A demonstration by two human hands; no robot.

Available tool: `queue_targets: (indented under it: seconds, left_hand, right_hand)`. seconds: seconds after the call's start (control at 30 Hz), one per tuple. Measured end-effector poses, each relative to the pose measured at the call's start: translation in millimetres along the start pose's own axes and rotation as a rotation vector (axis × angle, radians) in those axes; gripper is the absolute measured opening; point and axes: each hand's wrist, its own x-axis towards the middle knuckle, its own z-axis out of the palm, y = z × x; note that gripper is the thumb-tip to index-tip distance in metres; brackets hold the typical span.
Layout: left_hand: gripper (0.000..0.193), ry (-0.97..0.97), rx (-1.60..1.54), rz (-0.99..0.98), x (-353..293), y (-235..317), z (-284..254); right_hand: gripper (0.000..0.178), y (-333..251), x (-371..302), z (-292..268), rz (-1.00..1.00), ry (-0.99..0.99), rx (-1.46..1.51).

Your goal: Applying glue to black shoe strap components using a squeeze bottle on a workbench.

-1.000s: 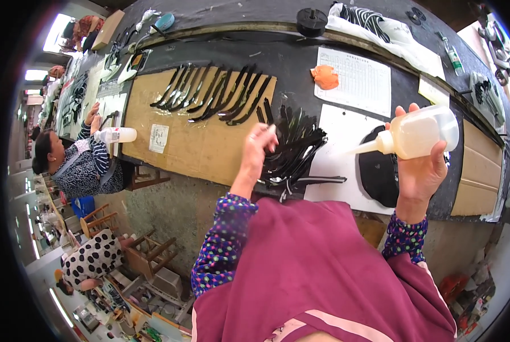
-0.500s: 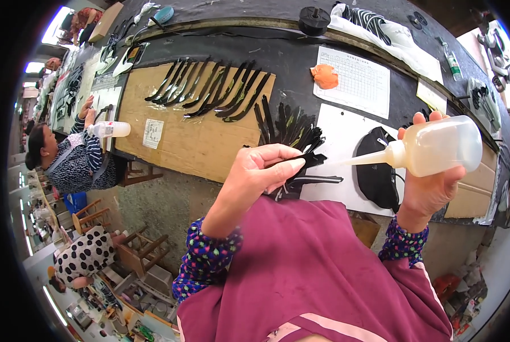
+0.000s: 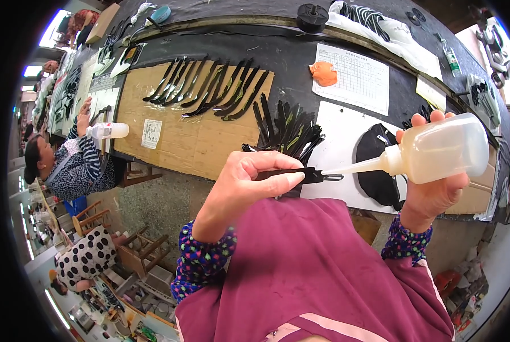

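Observation:
Pinched between the thumb and fingers of my left hand (image 3: 246,185) is a narrow black strip (image 3: 310,175), its end pointing right. My right hand (image 3: 431,199) is wrapped round a translucent squeeze bottle (image 3: 451,149) with pale liquid inside. The bottle lies tilted, and its long thin nozzle (image 3: 357,166) reaches the strip's end; I cannot tell whether they touch. Behind my left hand lies a fanned pile of black strips (image 3: 292,128). A black fabric piece (image 3: 374,165), like a cap or pouch, rests on a white board (image 3: 337,134) beneath the nozzle.
Several glossy black strips lie in a row on a cardboard sheet (image 3: 186,134). A printed chart (image 3: 360,80) with an orange crumpled piece (image 3: 324,73) is farther back, near a black spool (image 3: 312,18). At the left, another person (image 3: 75,162) sits by a similar bottle (image 3: 111,130).
The strip in my left hand has turned from slanting upward to nearly level. My right hand has shifted the bottle slightly right, and the nozzle tip is now at the strip's end.

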Motion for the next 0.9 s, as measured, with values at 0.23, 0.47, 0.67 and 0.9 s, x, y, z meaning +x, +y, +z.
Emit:
queue_targets:
  seconds: [0.23, 0.47, 0.67, 0.9]
  left_hand:
    - [0.015, -0.018, 0.008, 0.002, 0.5, 2.8, -0.2]
    - [0.016, -0.038, -0.015, -0.018, 1.6, -0.5, -2.0]
    - [0.016, -0.033, -0.044, -0.009, 1.6, -4.1, -3.0]
    - [0.016, -0.050, -0.039, -0.008, 2.1, -1.4, -1.7]
  right_hand:
    - [0.093, -0.8, -0.7, 2.1, 0.008, -0.005, -0.013]
    - [0.093, 0.7, -1.3, 3.1, 0.020, -0.020, 0.016]
    - [0.093, 0.6, -2.5, 1.0, 0.024, -0.011, 0.022]
    - [0.095, 0.0, -2.6, 3.8, 0.005, -0.008, 0.013]
